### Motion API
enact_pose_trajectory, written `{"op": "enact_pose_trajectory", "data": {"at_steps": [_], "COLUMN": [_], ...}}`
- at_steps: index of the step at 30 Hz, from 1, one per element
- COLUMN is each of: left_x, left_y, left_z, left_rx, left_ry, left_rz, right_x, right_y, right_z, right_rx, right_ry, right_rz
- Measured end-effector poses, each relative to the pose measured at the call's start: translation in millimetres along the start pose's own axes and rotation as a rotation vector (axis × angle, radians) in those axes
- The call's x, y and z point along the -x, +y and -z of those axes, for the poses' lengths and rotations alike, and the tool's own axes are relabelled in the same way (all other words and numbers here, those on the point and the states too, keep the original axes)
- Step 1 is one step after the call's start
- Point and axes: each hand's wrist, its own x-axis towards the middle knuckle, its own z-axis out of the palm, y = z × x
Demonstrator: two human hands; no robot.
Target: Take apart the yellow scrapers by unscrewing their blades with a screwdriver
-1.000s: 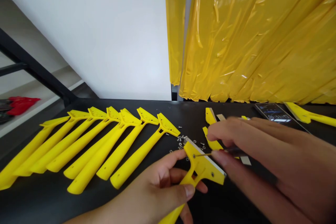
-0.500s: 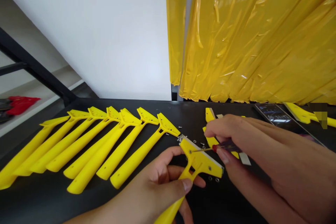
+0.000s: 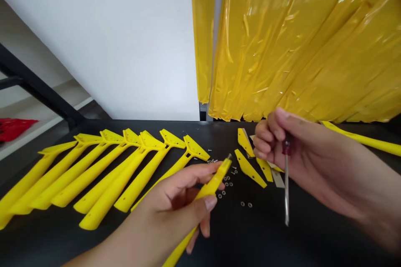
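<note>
left hand gripping yellow scraper edge-on | right hand fisted round screwdriver, tip down | I'd watch: sleeve scattering loose nuts across black table

Left hand grips a yellow scraper edge-on; right hand holds a screwdriver pointing down

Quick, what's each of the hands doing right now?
Left hand: closed on a yellow scraper.
Right hand: closed on a screwdriver, tip pointing down.
</note>
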Motion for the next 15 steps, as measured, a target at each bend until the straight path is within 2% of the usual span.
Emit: {"op": "enact_pose_trajectory", "data": {"at_steps": [2, 3, 5, 7, 10, 15], "left_x": [4, 5, 7, 6, 4, 1], "left_y": [2, 1, -2, -7, -12, -16], "left_z": [3, 6, 10, 13, 14, 14], "left_rx": [-0.286, -0.448, -0.755, -0.975, -1.101, -1.204], "left_ry": [0.049, 0.040, -0.029, -0.082, -0.064, 0.009], "left_rz": [-0.170, -0.274, -0.467, -0.570, -0.618, -0.579], "right_x": [9, 16, 32, 45, 51, 45], "right_y": [11, 17, 30, 42, 55, 63], "right_z": [-3, -6, -10, -15, -18, -14], "right_rx": [-0.126, -0.116, -0.063, 0.015, 0.060, -0.066], "right_ry": [0.003, -0.007, -0.060, -0.155, -0.224, -0.244], "right_rz": [-0.187, -0.260, -0.363, -0.446, -0.478, -0.525]}}
